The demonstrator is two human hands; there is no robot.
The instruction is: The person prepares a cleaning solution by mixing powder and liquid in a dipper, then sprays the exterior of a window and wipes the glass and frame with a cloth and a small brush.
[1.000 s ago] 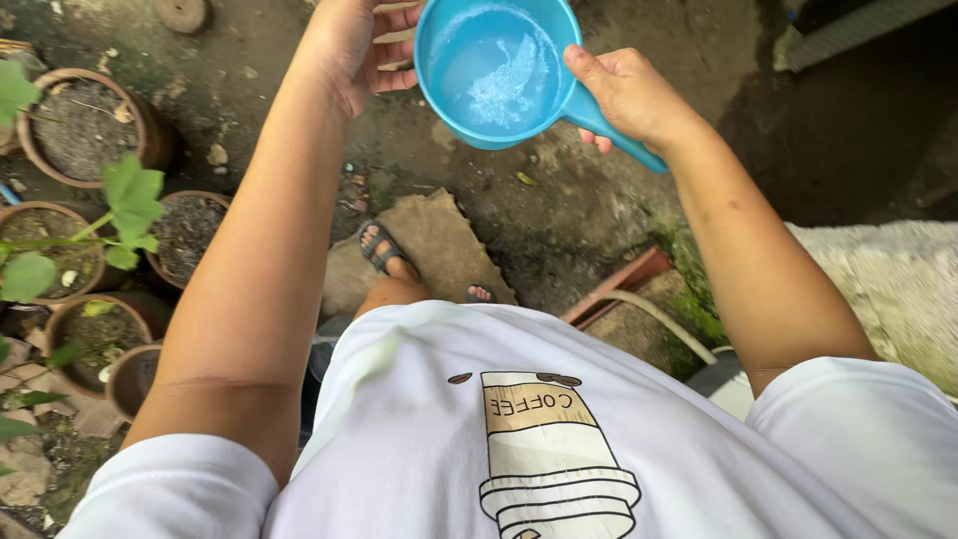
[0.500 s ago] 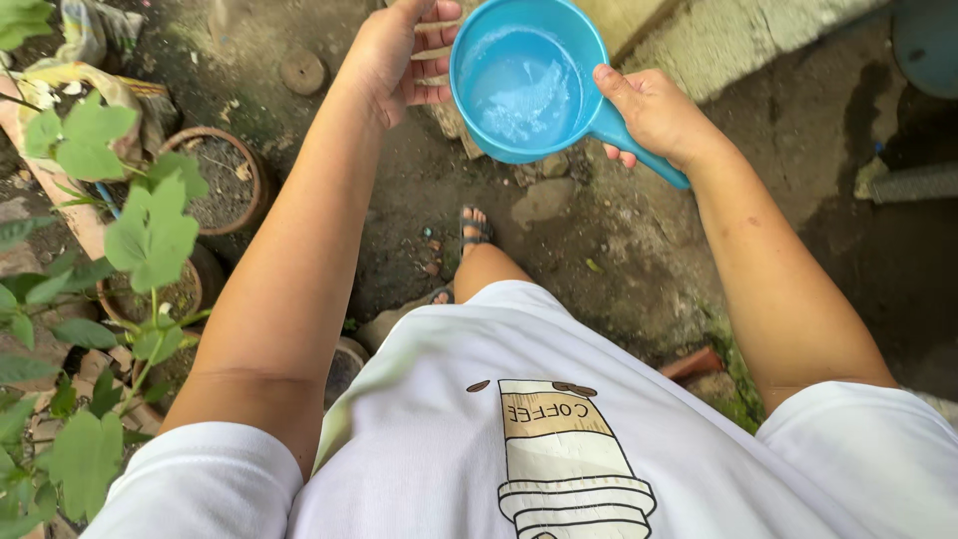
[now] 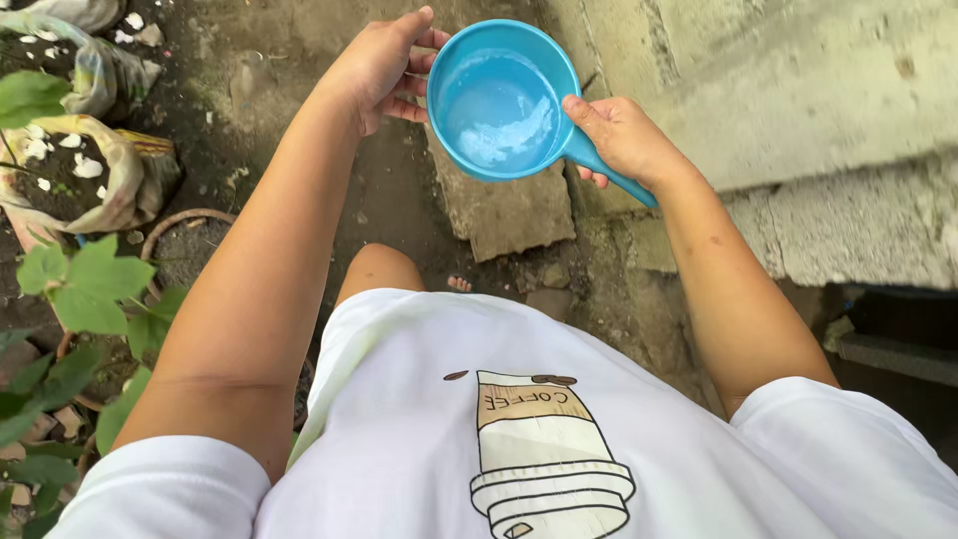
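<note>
Your right hand (image 3: 624, 140) grips the handle of a round blue plastic water dipper (image 3: 502, 100), holding water, above a flat grey stone slab (image 3: 509, 205). Your left hand (image 3: 377, 68) cups its far rim, fingers spread. You're carrying; keep it level.

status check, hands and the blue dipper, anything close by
Right hand gripping blue dipper by its handle. Left hand steadying the rim. Water inside, dipper level. Stone slab below, concrete wall to the right.
</note>
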